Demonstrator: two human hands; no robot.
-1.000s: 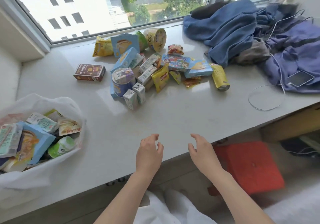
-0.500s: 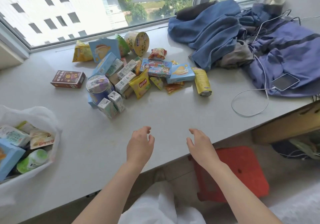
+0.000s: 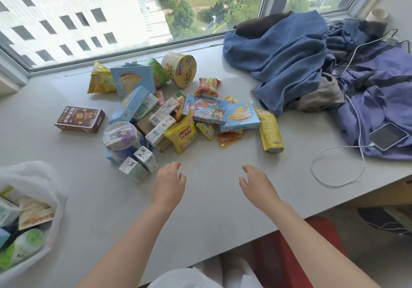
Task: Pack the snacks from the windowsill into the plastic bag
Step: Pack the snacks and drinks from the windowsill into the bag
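— Snacks (image 3: 169, 114), how many packed so far?
— Some only. Sitting already in the plastic bag (image 3: 48, 176) at the near left edge: a few small cartons, a flat packet, something green. Hard to count, with the bag cut off by the edge of the view.
— And what's left?
— Most of the pile, out on the windowsill (image 3: 211, 198), under the window. Brown box (image 3: 79, 119) off to the left by itself. Two small milk cartons (image 3: 139, 163) closest, leaning on a round tub (image 3: 122, 138). Yellow Lay's chip bag (image 3: 181, 135) in the middle. Blue cake box (image 3: 239, 116) beside a yellow chip can (image 3: 269, 130) lying on its side. Noodle cup (image 3: 179, 69) tipped over at the back, near the glass.
— Holding anything?
— Nothing. Left hand (image 3: 168, 185) with fingers loosely curled, above the sill, just beside the milk cartons but not touching. Right hand (image 3: 257, 186) the same, loose and holding nothing, well apart from the chip can.
— Other stuff lying around?
— Blue clothes (image 3: 287, 58) heaped on the right, plus a phone (image 3: 388, 135) on a white cable (image 3: 336, 167). Not snacks, so best left alone.
— So, nearly done?
— No. Looks like less than half packed. Many more grabs needed, probably starting with the near cartons.
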